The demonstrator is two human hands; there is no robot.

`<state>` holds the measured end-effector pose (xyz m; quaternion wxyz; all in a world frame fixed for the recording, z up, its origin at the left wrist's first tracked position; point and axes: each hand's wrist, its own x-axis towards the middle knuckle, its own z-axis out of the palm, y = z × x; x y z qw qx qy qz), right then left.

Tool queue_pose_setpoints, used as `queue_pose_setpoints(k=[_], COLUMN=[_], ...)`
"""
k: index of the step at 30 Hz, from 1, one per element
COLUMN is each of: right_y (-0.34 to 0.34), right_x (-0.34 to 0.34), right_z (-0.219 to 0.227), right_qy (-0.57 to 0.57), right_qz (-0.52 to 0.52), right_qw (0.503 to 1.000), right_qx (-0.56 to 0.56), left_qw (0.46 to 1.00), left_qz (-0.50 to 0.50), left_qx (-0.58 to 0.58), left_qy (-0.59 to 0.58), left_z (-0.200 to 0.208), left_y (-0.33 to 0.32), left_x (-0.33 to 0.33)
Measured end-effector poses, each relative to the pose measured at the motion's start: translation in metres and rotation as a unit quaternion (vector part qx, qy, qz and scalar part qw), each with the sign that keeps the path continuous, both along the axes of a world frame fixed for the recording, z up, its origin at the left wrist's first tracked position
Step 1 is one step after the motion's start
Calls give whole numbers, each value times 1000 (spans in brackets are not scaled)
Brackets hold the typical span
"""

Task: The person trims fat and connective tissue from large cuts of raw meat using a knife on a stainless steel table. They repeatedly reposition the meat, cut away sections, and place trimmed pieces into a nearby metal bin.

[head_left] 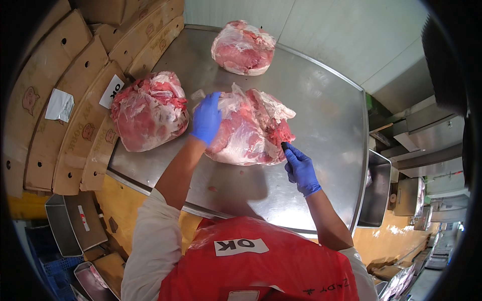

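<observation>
A large cut of raw pork (246, 128) with white fat lies in front of me on the metal table (321, 120). My left hand (207, 119), in a blue glove, is at its upper left edge; its fingers are blurred. A pale scrap (198, 95) shows beside those fingers. My right hand (302, 171), also blue-gloved, is closed round a black handle (285, 146) at the cut's lower right edge. Whatever extends from the handle is hidden. A second pork cut (150, 113) sits to the left, and a third (244, 48) lies at the back.
Stacked cardboard boxes (75, 95) border the table's left side. A pale wall panel (346, 35) rises behind. Metal trays stand to the right (375, 188) and at the lower left (64, 226), below the table edges. Small meat bits lie near the front edge.
</observation>
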<state>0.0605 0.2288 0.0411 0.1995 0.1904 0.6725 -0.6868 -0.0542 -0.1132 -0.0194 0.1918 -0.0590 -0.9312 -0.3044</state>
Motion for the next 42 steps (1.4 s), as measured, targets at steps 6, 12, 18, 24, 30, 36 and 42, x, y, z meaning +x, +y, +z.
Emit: queue_pose_setpoints(k=[6,12,18,24,30,36,42], right_y=[4,-9,-9,3,32,49,20], right_x=[-11,-8,-1,19,24,-36,-22], right_z=[25,40,57,107,127,53,64], right_qy=[-73,-95,-97,19,123,294,227], right_qz=[10,-1,0,126,173,242,345], right_qw=[989,979,981,981,937,830,779], right_qx=[-130,-178,-169,147,276,407,472], left_qw=[988,998,995,987,988,983,967], left_qz=[-26,-51,-79,-146,-118,4,80], left_qx=[17,-15,-14,-50,40,185,201], left_qy=[-154,-42,55,33,90,6,-133], left_z=[10,-29,-28,4,-41,-28,-6], left_y=[34,28,25,46,50,65,63], left_x=[-74,-77,-32,61,122,97,32])
